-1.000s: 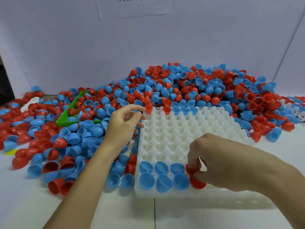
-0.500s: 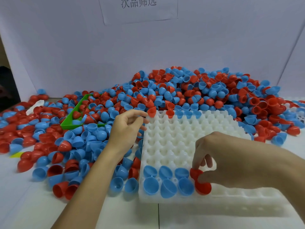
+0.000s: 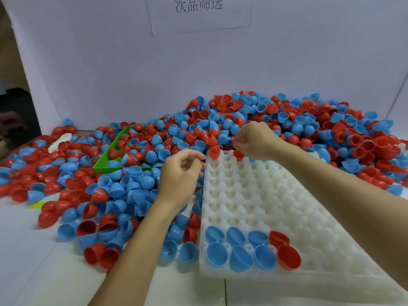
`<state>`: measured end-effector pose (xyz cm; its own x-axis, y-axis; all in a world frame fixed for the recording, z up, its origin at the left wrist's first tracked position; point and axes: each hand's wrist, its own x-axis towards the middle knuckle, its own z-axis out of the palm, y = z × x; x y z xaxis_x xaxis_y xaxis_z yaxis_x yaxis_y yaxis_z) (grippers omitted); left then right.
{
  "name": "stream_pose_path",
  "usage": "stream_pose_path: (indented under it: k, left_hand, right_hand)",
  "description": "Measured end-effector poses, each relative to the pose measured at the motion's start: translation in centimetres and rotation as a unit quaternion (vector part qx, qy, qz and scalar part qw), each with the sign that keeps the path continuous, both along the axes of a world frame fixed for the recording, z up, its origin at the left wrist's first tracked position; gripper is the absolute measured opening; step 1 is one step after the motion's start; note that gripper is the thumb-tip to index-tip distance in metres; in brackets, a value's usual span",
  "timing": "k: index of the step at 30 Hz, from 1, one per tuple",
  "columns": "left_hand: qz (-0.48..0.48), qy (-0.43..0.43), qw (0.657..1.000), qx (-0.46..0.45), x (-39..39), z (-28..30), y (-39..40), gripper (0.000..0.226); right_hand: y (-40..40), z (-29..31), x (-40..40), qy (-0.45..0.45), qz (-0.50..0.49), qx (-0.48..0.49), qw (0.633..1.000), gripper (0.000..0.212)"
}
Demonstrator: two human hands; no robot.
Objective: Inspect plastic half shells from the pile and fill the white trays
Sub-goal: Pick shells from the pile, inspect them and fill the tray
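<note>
The white tray (image 3: 254,195) lies in front of me, tilted up onto the pile (image 3: 287,120) of red and blue half shells. Its two nearest rows hold several blue shells (image 3: 240,257) and two red shells (image 3: 288,257) at their right end. My left hand (image 3: 181,173) hovers by the tray's far left corner with loosely curled fingers and holds nothing. My right hand (image 3: 254,140) reaches over the tray's far edge, its fingers curled down right above a red half shell (image 3: 239,155). Whether those fingers pinch that shell is hidden.
A green tray (image 3: 103,164) sits half buried in shells to the left. Loose shells cover the table left of the white tray up to its edge. A white wall with a paper sign (image 3: 198,14) closes the back.
My right hand let go of the red shells in the near rows and moved to the tray's far edge. My left hand stayed by the far left corner. The view tilted up.
</note>
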<state>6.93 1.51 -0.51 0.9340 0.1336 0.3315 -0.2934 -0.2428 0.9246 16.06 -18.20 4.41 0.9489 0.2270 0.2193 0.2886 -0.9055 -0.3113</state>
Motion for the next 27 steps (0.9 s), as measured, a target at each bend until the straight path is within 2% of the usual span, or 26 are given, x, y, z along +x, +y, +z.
stream_pose_path:
  k: [3, 6, 11, 14, 18, 22, 27]
  left_hand:
    - [0.003, -0.005, 1.0, -0.002, 0.0, 0.1, 0.0, 0.028]
    - [0.002, -0.008, 1.0, -0.006, -0.1, 0.1, 0.0, 0.028]
    - [-0.002, -0.009, 1.0, -0.007, -0.1, 0.3, 0.0, 0.028]
    - [-0.002, -0.009, 1.0, -0.003, -0.1, 0.3, 0.0, 0.029]
    - [-0.001, -0.007, 1.0, 0.002, -0.1, 0.2, 0.0, 0.029]
    - [0.002, -0.01, 1.0, 0.004, -0.1, 0.1, -0.1, 0.029]
    - [-0.005, -0.016, 1.0, 0.011, 0.0, 0.1, -0.2, 0.028]
  right_hand:
    - [1.9, -0.6, 0.9, -0.04, 0.043, 0.025, 0.998, 0.018]
    - [3.7, -0.7, 1.5, -0.029, 0.066, 0.032, 0.997, 0.013]
    - [5.0, -0.5, 2.2, 0.008, 0.041, -0.102, 0.994, 0.01]
    - [5.2, -0.3, 2.2, 0.024, 0.039, -0.152, 0.987, 0.017]
    - [4.9, -0.4, 1.6, 0.033, 0.042, -0.138, 0.989, 0.016]
    - [2.7, 0.7, 0.3, 0.034, 0.036, -0.054, 0.997, 0.014]
    - [-2.4, 3.3, -4.4, 0.016, 0.08, -0.007, 0.997, 0.017]
